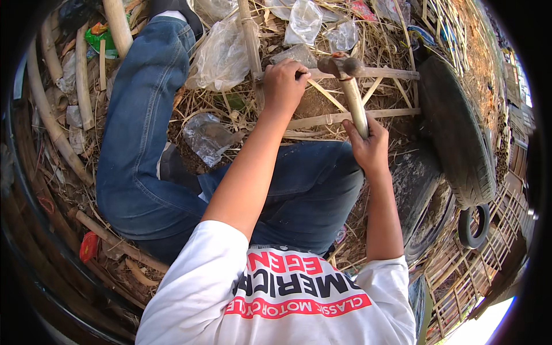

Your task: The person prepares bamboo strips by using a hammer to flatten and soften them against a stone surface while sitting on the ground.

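Observation:
My right hand (371,145) grips the light wooden handle of a hammer (356,103). Its rusty brown head is raised toward the far side, over or on the upper strip of a bamboo frame (386,73); I cannot tell whether they touch. My left hand (284,86) rests at that strip's left part, near an upright bamboo pole (251,40). Thumb and forefinger are pinched together, and what they hold, if anything, is too small to make out. Just beyond those fingers lies a grey flat block (296,55). A lower bamboo strip (345,118) runs nearer to me, with thin slats slanting between the two.
A black tyre (457,132) stands at the right, another dark tyre (417,190) beside it. Clear plastic bags (223,54) and straw litter the ground. Bamboo poles (54,123) lie at the left. My jeans-clad legs (141,115) are bent around the work.

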Demonstrator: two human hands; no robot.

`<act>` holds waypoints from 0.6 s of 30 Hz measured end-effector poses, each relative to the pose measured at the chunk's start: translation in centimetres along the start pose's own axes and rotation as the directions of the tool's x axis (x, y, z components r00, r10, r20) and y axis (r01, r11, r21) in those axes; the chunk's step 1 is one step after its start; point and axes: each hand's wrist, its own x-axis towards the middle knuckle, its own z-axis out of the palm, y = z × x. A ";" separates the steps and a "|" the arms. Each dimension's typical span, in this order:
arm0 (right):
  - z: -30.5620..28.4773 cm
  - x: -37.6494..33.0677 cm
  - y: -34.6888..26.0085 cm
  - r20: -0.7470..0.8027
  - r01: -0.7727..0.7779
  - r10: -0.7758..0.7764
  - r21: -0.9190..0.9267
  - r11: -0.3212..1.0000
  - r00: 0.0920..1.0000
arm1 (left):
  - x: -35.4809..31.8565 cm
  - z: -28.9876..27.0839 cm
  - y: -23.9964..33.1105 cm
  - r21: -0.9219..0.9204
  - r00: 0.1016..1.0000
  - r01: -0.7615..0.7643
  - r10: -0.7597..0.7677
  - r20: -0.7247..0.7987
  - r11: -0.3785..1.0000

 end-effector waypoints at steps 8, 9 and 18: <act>-1.2 3.1 2.9 0.193 0.027 -0.029 0.013 1.000 0.981 | 0.0 0.3 -0.1 -0.084 0.996 0.094 -0.093 0.016 0.992; -1.1 3.2 3.0 0.199 0.038 -0.039 0.008 0.999 0.979 | 0.0 0.2 -0.2 -0.095 0.996 0.090 -0.089 0.020 0.991; -1.1 3.4 1.0 0.281 0.062 -0.050 -0.036 0.997 0.958 | -0.1 0.0 -0.1 -0.059 0.998 0.064 -0.065 -0.009 0.996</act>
